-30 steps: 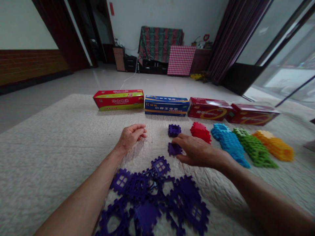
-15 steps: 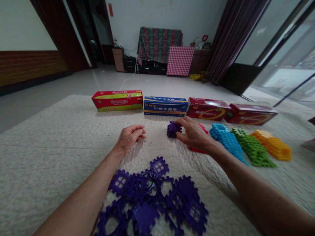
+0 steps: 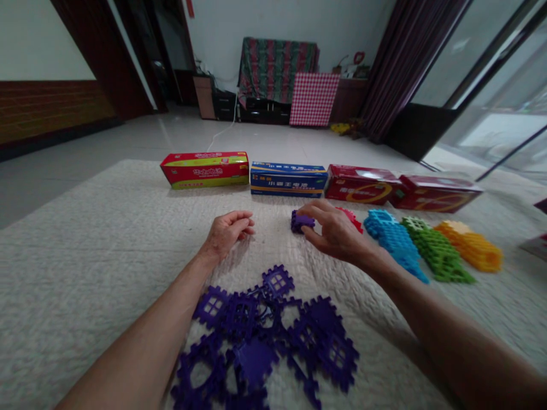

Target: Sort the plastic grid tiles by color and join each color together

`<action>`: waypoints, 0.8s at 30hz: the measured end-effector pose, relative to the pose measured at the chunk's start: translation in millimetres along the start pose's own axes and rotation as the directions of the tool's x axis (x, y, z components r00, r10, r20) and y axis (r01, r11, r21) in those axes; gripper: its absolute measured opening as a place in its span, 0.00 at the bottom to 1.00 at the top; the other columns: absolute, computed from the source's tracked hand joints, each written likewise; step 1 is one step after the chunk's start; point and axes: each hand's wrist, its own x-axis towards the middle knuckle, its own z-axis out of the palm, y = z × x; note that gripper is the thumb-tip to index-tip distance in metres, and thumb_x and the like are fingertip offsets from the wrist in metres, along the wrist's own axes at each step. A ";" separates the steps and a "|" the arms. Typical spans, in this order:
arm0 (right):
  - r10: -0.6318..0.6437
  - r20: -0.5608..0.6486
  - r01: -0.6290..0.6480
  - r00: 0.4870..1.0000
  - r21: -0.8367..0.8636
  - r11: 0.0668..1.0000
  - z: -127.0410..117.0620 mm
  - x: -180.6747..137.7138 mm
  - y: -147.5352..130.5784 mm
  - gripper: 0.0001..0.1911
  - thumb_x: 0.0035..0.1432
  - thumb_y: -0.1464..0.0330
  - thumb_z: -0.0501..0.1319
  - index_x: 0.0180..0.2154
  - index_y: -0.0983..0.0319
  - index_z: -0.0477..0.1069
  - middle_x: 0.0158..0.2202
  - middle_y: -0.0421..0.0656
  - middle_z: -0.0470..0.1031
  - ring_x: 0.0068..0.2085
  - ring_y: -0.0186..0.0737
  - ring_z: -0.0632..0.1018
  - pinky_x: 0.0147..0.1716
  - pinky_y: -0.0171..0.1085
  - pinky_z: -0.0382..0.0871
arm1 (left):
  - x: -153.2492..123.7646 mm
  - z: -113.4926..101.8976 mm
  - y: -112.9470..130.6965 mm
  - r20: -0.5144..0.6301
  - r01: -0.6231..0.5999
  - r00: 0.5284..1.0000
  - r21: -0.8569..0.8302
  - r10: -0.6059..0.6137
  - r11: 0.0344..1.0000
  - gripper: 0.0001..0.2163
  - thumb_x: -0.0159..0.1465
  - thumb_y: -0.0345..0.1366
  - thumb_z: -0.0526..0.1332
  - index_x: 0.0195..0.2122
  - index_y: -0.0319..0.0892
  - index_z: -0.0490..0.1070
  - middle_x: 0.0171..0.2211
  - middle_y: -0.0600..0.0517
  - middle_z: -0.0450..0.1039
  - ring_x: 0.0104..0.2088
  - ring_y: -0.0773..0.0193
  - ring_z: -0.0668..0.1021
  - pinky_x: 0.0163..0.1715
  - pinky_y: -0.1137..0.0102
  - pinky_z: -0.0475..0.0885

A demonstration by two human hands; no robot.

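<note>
Beside the blue box, my right hand (image 3: 332, 232) has its thumb and fingers around a small stack of purple interlocking plastic tiles (image 3: 299, 221) standing on the quilt. My left hand (image 3: 227, 232) rests to the left with its fingers curled in and closed, nothing showing in them. Between my forearms lies a loose pile of purple tiles (image 3: 255, 360), some with window cut-outs and others solid. Red tiles (image 3: 351, 218) are partly hidden behind my right hand.
Right of my hand run rows of blue tiles (image 3: 395, 242), green tiles (image 3: 440, 251) and yellow tiles (image 3: 474, 246). Along the back stand a red-and-yellow box (image 3: 207, 171), a blue box (image 3: 288, 181) and two dark red boxes (image 3: 363, 185). All sit on a pale quilt (image 3: 106, 245).
My right hand keeps its hold at the purple stack, with only a slight shift of the fingers. My left hand stays put. The view has tilted a little.
</note>
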 end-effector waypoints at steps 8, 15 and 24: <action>-0.273 0.284 0.163 0.919 0.356 0.920 11.5 -34.1 -44.1 0.21 0.53 0.76 0.55 0.50 0.63 0.70 0.53 0.50 0.72 0.54 0.42 0.73 0.55 0.45 0.66 | 0.4 0.4 -0.9 -0.009 -0.021 1.000 0.007 0.021 1.000 0.13 0.52 0.37 0.64 0.37 0.37 0.76 0.31 0.47 0.78 0.25 0.66 0.78 0.24 0.73 0.67; -0.285 0.254 0.164 0.924 0.412 0.896 27.7 -49.6 -47.3 0.26 0.47 0.78 0.55 0.49 0.62 0.71 0.55 0.50 0.71 0.57 0.43 0.71 0.58 0.48 0.62 | -1.3 0.6 0.6 -0.006 -0.014 1.000 0.002 0.014 1.000 0.14 0.50 0.37 0.65 0.37 0.37 0.76 0.29 0.49 0.77 0.25 0.67 0.78 0.24 0.75 0.66; -0.234 0.106 0.179 0.966 0.374 0.910 40.8 -60.0 -48.9 0.16 0.59 0.74 0.54 0.49 0.64 0.71 0.54 0.53 0.72 0.56 0.43 0.71 0.58 0.46 0.63 | -3.8 0.3 -0.2 -0.032 -0.031 0.999 0.019 0.031 0.999 0.16 0.49 0.40 0.66 0.37 0.36 0.76 0.30 0.49 0.77 0.26 0.68 0.78 0.25 0.76 0.66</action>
